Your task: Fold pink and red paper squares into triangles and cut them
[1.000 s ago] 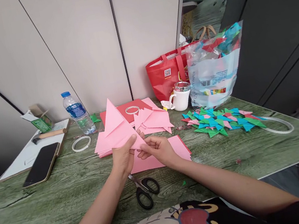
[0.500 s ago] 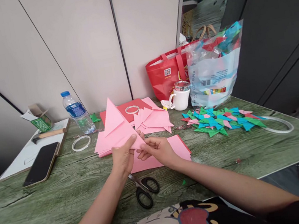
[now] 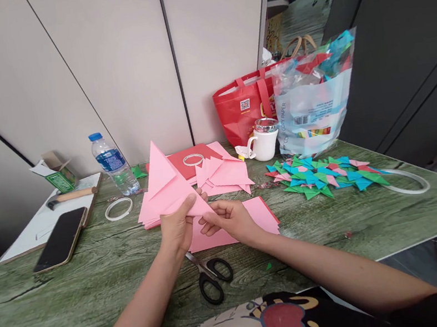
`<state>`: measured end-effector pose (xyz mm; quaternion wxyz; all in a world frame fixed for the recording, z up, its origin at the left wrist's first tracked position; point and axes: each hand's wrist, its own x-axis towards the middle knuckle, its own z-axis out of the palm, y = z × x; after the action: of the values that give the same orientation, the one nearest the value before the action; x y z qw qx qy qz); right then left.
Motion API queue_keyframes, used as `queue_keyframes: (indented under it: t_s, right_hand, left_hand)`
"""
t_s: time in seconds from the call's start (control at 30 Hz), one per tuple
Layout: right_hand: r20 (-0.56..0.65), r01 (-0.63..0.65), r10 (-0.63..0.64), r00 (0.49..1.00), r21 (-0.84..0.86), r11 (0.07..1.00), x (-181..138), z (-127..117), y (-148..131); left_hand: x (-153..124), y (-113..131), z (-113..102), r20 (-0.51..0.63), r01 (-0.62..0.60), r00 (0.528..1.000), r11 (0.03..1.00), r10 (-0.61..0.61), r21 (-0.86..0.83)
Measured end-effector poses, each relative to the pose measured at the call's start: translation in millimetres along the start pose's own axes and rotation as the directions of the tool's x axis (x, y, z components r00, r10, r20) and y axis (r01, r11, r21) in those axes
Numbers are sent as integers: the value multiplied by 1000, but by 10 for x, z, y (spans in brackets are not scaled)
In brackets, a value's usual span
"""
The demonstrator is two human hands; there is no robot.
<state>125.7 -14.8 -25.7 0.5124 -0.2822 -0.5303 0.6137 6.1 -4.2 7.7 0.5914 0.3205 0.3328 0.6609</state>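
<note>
Pink paper, folded to a tall point, makes up the folded sheet (image 3: 163, 187) I watch over my remote feed, held above the middle of the table (image 3: 309, 243). The left hand (image 3: 178, 228) clamps its near edge, thumb on top; the right hand (image 3: 230, 219) pinches its right corner. Beneath lie pink sheets (image 3: 256, 221); nearer, scissors (image 3: 208, 270); far right, colourful folded pieces (image 3: 318, 177).
</note>
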Motion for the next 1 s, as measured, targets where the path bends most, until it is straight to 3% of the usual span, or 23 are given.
queue_keyframes:
  t_s: [1.0]
  right_hand:
    - [-75,-25,23,997,-28,999,-18,9,-13]
  left_hand:
    - [18,20,-26,-18,-34,999,999,34,-10]
